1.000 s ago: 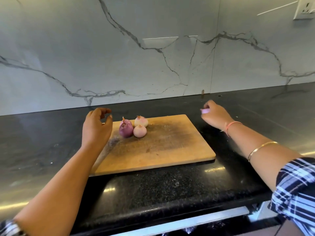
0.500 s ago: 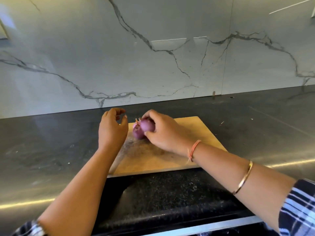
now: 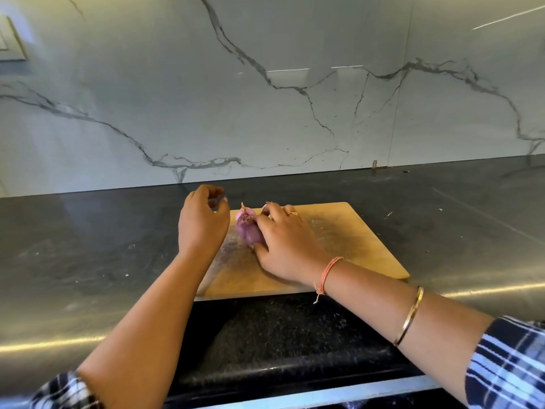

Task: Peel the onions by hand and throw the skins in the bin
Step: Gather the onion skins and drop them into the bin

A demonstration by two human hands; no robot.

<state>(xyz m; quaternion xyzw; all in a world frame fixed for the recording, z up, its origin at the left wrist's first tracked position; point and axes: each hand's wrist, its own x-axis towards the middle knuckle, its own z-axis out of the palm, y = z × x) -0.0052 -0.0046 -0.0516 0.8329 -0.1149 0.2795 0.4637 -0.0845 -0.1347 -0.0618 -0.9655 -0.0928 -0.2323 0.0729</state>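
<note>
1. The right hand lies over the purple onion, with the thumb at its near side and the fingers curled over its far side, so it holds the onion against the cutting board.
2. The left hand hovers just left of the onion, above the far left corner of the board. Its fingers are loosely curled and I see nothing between them.
3. A pale onion shows only a little behind the right fingers. Any others are hidden under the hand.
4. Risk: the onion is round and its skin looks smooth. If the thumb pushes sideways while lifting, it may slip out and roll left off the board onto the counter.
5. Risk: the right palm covers the hidden onions, so a quick lift may knock them toward the far edge of the board.
6. Risk: thin skin tears into small pieces, which may stay on the board instead of going to the bin. The bin is not in view.
7. Room: the right half of the board is free, and the counter is wide on both sides. The wall closes the far side, and the counter's front edge is near the person.
</note>
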